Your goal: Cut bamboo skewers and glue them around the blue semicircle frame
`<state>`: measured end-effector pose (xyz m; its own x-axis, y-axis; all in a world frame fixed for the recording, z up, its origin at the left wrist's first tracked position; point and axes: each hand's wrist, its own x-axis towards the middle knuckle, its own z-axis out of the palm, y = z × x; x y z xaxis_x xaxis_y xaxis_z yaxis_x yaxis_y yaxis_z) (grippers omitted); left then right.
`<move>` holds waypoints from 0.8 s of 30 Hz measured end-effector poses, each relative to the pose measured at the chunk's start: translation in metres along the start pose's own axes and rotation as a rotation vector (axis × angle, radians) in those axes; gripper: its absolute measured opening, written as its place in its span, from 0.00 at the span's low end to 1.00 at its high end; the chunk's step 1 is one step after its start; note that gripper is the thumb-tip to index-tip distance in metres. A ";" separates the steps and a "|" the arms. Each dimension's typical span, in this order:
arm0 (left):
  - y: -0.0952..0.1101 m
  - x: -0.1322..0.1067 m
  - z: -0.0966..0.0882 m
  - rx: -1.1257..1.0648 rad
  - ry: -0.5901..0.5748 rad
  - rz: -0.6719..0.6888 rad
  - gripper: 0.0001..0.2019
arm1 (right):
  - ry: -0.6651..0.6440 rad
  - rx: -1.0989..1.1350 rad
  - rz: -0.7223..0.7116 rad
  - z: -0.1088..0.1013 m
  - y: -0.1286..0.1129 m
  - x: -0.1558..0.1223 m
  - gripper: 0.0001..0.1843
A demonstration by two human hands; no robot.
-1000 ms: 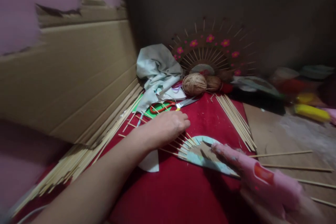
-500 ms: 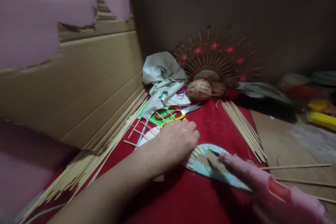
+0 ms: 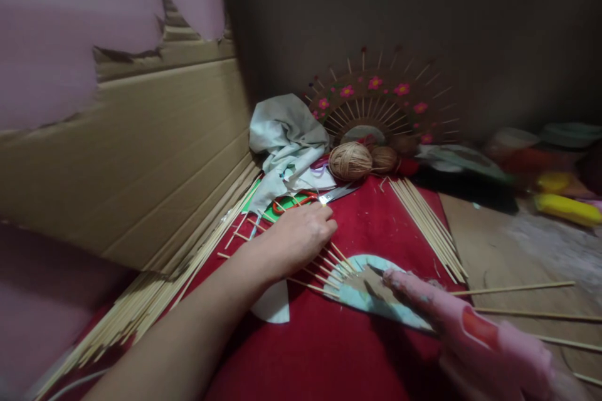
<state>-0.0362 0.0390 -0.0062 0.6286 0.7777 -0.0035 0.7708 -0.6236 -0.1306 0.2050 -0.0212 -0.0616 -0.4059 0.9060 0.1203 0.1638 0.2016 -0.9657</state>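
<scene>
My left hand is curled over a fan of thin wooden sticks, closed on one near its fingertips; the grip is partly hidden beneath the hand. Several stick ends lie on a half-round piece with a light blue patterned rim and a brown middle. My right hand, dim at the lower right, grips a pink glue gun. The gun's dark nozzle points left, just above the half-round piece. Under my left forearm a white rounded piece shows in part.
Orange-handled scissors, grey cloth and a twine ball lie behind. Loose sticks rest right, more along the cardboard at left. A flower-painted fan stands at the back on the red cloth.
My left hand has drawn back to the left from the half-round piece, uncovering more of the sticks and the white piece. The glue gun stays over the half-round piece; the view has shifted slightly.
</scene>
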 end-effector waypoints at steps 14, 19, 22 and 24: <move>-0.001 0.000 0.002 -0.011 -0.003 0.007 0.11 | 0.041 -0.135 -0.025 -0.008 -0.025 -0.027 0.25; -0.001 -0.002 -0.001 0.007 0.042 0.006 0.08 | 0.051 -0.127 -0.022 0.000 -0.017 -0.030 0.26; 0.001 -0.002 -0.001 -0.043 0.103 0.050 0.08 | 0.067 -0.061 -0.082 0.002 -0.005 -0.030 0.25; 0.003 -0.001 0.000 -0.128 0.106 0.106 0.10 | 0.074 -0.035 -0.094 0.002 -0.001 -0.031 0.26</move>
<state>-0.0340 0.0363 -0.0067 0.7088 0.6990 0.0949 0.7027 -0.7115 -0.0075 0.2161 -0.0502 -0.0649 -0.3532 0.9073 0.2281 0.1597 0.2988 -0.9409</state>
